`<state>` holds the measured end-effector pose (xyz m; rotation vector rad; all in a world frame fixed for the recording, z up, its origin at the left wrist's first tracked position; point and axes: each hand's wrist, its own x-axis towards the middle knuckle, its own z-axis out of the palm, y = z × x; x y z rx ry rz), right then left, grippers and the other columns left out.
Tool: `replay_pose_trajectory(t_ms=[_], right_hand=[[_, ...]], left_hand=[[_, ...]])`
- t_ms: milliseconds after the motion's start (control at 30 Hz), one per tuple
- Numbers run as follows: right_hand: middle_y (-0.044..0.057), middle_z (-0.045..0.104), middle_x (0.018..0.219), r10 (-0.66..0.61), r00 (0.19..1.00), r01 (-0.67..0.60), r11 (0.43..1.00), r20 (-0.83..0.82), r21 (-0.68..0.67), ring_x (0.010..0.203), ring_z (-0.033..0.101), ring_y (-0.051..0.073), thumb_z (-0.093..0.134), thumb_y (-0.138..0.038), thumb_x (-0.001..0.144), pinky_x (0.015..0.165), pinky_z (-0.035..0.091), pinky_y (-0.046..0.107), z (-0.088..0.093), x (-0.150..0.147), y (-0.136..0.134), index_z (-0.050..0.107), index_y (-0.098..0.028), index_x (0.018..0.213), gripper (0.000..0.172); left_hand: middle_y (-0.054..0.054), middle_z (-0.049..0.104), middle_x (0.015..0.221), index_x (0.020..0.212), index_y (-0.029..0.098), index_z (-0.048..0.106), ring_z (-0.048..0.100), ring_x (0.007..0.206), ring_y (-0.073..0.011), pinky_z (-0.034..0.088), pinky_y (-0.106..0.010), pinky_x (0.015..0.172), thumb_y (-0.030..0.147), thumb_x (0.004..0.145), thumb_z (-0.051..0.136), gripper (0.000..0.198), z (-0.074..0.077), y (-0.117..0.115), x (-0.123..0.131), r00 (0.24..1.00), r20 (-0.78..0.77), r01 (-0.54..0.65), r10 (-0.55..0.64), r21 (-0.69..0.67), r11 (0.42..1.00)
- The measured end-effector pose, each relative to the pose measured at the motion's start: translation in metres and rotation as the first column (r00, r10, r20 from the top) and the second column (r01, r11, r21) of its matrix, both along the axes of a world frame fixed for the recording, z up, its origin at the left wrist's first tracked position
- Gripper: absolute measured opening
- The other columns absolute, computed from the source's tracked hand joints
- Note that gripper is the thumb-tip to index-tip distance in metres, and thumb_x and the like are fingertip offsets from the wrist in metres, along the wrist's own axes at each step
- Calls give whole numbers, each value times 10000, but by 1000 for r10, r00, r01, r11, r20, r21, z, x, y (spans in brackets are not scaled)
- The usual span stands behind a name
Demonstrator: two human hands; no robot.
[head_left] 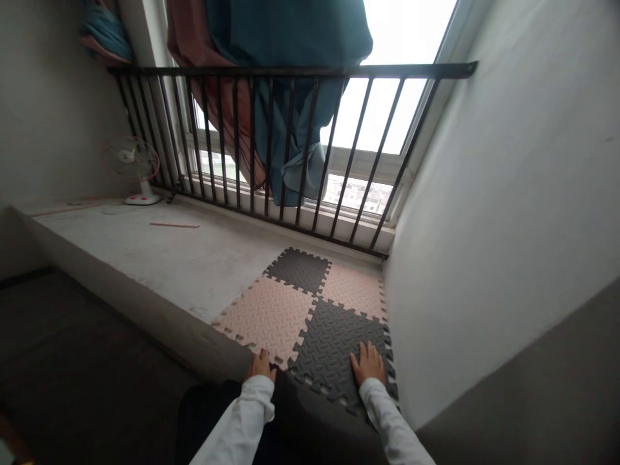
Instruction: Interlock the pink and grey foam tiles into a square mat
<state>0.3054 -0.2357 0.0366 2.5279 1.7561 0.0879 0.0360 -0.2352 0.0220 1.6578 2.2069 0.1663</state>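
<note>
Interlocking foam mat tiles lie on a raised concrete ledge, two pink [268, 316] and two dark grey [334, 342], fitted in a checker pattern. My right hand [368, 363] lies flat on the near grey tile with its fingers stretched out. At the front edge of the near pink tile, my left hand [260, 365] rests with its fingers bent over the ledge's rim. Both arms wear white sleeves. Neither hand holds anything that I can see.
A black metal railing [271, 71] runs along the window behind the ledge, with teal and rust curtains [290, 39] hanging over it. A small white fan [135, 168] and a thin stick [174, 225] sit on the ledge [145, 252] at left. A white wall [508, 213] rises at right.
</note>
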Motion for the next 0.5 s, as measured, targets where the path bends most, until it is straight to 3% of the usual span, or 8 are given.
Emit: replay_pose_trajectory(t_ms=[100,300,500], right_hand=[[99,325,1320,5,999,-7,999,36,53,1208,275,201,301,-435,791,975,201,353,-8,0,-2,372,-158,1230,525],[90,318,1326,-26,999,25,999,22,30,1208,272,194,318,-431,782,976,190,349,-8,-2,1,366,-174,1234,522],[96,307,1331,-26,1000,26,999,16,39,1211,261,198,316,-423,784,975,177,353,-10,-1,1,363,-171,1237,520]], left_hand=[[-106,492,1089,1095,141,432,506,963,-171,379,-244,791,225,727,499,384,-1,2,-2,999,-7,47,-47,-12,999],[-85,547,1047,978,148,486,520,943,-158,376,-238,779,283,731,487,282,-1,8,-12,992,27,120,-121,32,992],[-53,626,835,871,173,506,585,788,-165,407,-241,668,300,697,493,216,-7,11,-12,992,124,17,-37,156,988]])
